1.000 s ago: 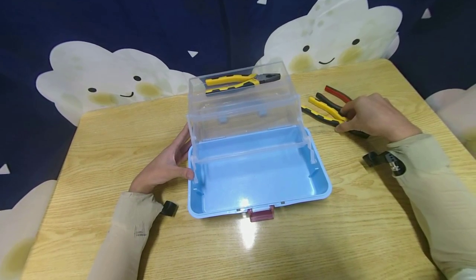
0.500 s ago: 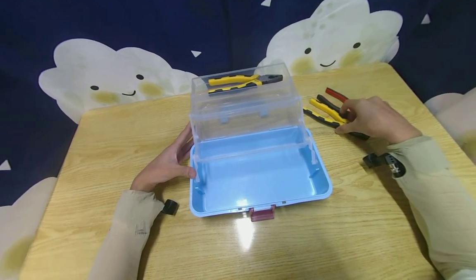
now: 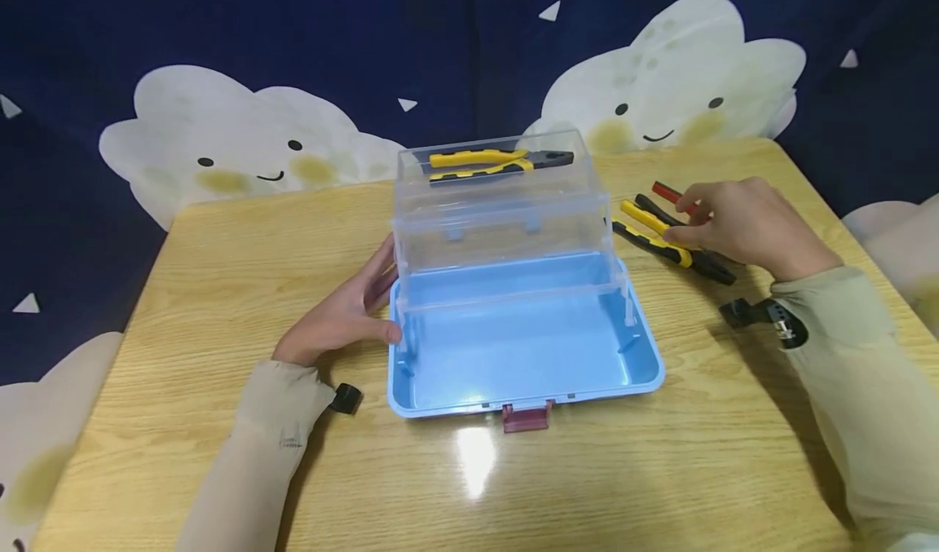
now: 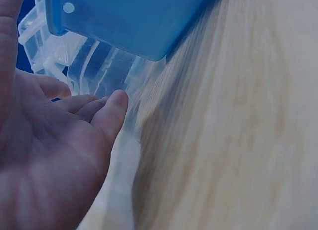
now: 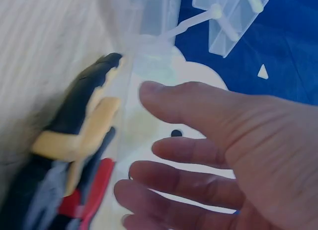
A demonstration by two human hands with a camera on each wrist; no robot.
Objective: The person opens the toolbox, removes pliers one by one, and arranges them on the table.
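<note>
An opened blue toolbox (image 3: 513, 364) stands mid-table, its clear stacked trays (image 3: 499, 242) raised at the back. Yellow-and-black pliers (image 3: 469, 158) lie in the top tray. My left hand (image 3: 337, 317) rests against the box's left side, thumb at the rim, fingers extended back along it. On the table to the right lie a second pair of yellow-and-black pliers (image 3: 659, 247) and a red-and-black-handled tool (image 3: 666, 192), its head hidden behind the hand. My right hand (image 3: 751, 222) hovers above them; in the right wrist view its fingers (image 5: 184, 183) are apart, holding nothing.
A maroon latch (image 3: 526, 418) juts from the box's front edge. Behind the wooden table (image 3: 242, 275) hangs a dark blue curtain (image 3: 330, 22) with cloud prints. Black wrist-camera mounts sit beneath both wrists.
My right hand has let go of the yellow-and-black pliers and shifted slightly up towards the red-handled tool. The left hand keeps its place on the box; the head view has shifted a little.
</note>
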